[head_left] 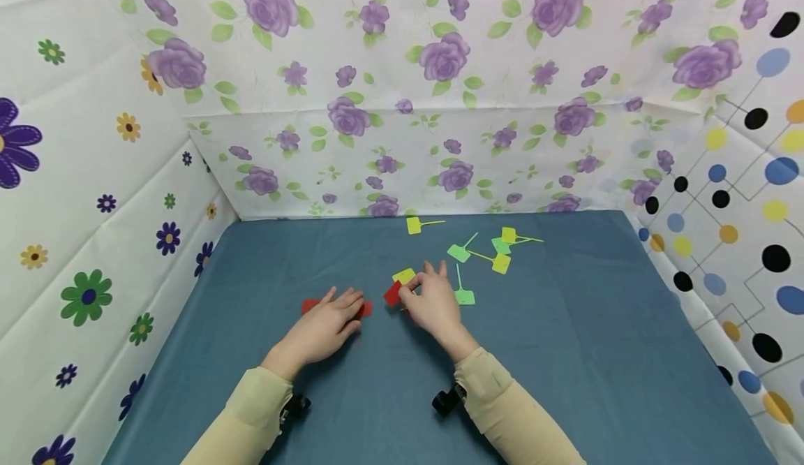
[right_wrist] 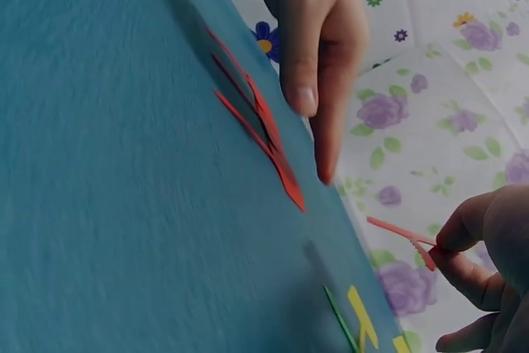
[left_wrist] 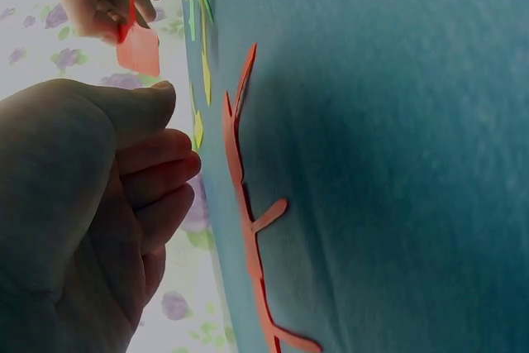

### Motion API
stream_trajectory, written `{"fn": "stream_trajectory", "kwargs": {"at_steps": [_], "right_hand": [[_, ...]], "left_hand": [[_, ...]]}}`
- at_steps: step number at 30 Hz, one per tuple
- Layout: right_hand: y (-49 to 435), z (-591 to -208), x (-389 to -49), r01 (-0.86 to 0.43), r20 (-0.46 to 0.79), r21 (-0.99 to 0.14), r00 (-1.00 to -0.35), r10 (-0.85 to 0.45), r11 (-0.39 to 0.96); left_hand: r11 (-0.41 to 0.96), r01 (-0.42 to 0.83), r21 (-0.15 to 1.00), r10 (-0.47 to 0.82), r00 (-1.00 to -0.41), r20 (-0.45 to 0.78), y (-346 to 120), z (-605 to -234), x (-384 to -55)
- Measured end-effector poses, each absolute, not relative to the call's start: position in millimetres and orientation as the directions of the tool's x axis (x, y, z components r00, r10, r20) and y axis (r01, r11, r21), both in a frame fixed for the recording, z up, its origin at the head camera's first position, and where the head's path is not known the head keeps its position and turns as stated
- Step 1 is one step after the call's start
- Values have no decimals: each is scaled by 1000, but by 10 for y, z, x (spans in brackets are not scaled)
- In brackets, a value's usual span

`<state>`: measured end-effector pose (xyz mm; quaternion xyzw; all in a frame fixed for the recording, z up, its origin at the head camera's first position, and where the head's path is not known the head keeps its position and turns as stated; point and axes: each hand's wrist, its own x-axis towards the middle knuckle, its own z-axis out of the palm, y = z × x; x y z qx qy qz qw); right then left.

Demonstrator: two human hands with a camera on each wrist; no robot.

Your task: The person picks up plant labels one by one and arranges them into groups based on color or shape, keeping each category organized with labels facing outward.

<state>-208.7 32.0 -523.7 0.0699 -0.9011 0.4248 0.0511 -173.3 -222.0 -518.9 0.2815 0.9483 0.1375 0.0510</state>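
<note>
My right hand (head_left: 435, 304) pinches one red tag (head_left: 392, 294), a flat square with a thin tail, between thumb and fingertip. The right wrist view shows this red tag (right_wrist: 423, 247) held up above the table. On the left, my left hand (head_left: 326, 325) is over a row of red tags (head_left: 309, 306) and partly covers them from above. From the left wrist, these red tags (left_wrist: 240, 171) lie on the cloth, apart from the extended fingers. A yellow tag (head_left: 405, 276) lies just beyond the held one, and a green tag (head_left: 465, 297) is right of my right hand.
Further back lie more yellow tags (head_left: 414, 225) and green tags (head_left: 460, 253), several overlapping at the back right. A blue cloth (head_left: 565, 353) covers the table. Patterned sheets form a back wall (head_left: 402, 151) and two side walls.
</note>
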Motion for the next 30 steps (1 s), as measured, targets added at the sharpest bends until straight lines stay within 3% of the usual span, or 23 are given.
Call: {"fn": "stream_trajectory", "kwargs": {"at_steps": [12,23,30], "right_hand": [[109,-5351,-2021,-137,143,-704,-988,-50,697],[145,-5374,-1963,-185,188,-493,-977,-103,850],[133,-5397,-1974,-182,133,-480,-982,-134,858]], "left_hand": [[817,506,276,538,-842,-50,-2116,-5237,-1756],[814,523,252,555,-829,-70,-2082,-5255,-1744],[811,528,251,559,-826,-69,-2080,-5248,-1742]]}}
